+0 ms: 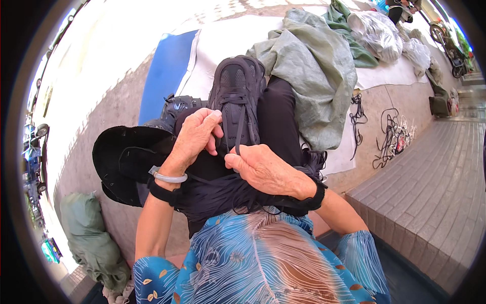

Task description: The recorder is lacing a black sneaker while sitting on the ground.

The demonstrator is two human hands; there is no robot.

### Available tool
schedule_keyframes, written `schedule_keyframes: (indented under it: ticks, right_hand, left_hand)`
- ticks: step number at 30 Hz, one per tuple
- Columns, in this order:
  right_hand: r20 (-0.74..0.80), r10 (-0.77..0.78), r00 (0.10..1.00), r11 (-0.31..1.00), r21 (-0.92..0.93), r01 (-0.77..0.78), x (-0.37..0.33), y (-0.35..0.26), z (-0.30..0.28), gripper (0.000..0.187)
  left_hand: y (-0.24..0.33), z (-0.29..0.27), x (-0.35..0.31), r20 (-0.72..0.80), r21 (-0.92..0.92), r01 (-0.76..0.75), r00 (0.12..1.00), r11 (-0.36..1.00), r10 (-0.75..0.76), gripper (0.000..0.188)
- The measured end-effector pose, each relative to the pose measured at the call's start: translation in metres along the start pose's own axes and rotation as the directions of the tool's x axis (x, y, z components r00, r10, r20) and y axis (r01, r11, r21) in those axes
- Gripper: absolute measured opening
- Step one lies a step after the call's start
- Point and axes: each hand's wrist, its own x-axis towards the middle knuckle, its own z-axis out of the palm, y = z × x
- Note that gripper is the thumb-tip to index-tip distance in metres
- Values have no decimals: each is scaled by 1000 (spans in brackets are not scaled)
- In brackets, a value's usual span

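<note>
A black sneaker [234,86] lies across my lap, toe pointing away, with black laces threaded through its upper. Part of a second dark shoe sole shows along its right side. My right hand [268,169] pinches a black shoelace [240,133] that runs down from the sneaker's eyelets. At the sneaker's left edge, my left hand [195,137] has its thumb and fingers drawn together; whether a lace end is in them cannot be made out. Below both wrists, a thick bundle of loose black laces [215,198] rests on my lap.
A black rounded fabric item [119,162] sits by my left knee. Grey-green cloth [316,76] drapes beside my right leg over white sheeting. Loose black and white laces [392,137] lie on the ground near a tiled ledge [425,187]. A green sack [91,238] stands lower left.
</note>
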Motion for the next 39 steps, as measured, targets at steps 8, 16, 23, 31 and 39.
schedule_keyframes:
  ticks: [8,16,23,31,39]
  right_hand:
    - [66,-69,995,925,-370,89,18,-5,65,18]
    - [188,66,980,983,-183,-31,-12,-1,22,26]
    - [-9,41,999,999,-9,-41,-17,9,1,28]
    - [61,475,878,365,894,-259,27,17,8,32]
    - [39,550,834,488,796,-359,3,40,-44,20]
  left_hand:
    - [-4,12,-11,104,252,4,994,968,-31,23]
    - [-18,-4,-17,119,-393,-36,989,919,90,22]
    - [0,5,-43,274,-455,-69,938,888,213,25]
    - [1,32,-71,571,-192,30,816,981,87,30]
    - [-7,-40,-83,44,-462,-329,919,823,392,32]
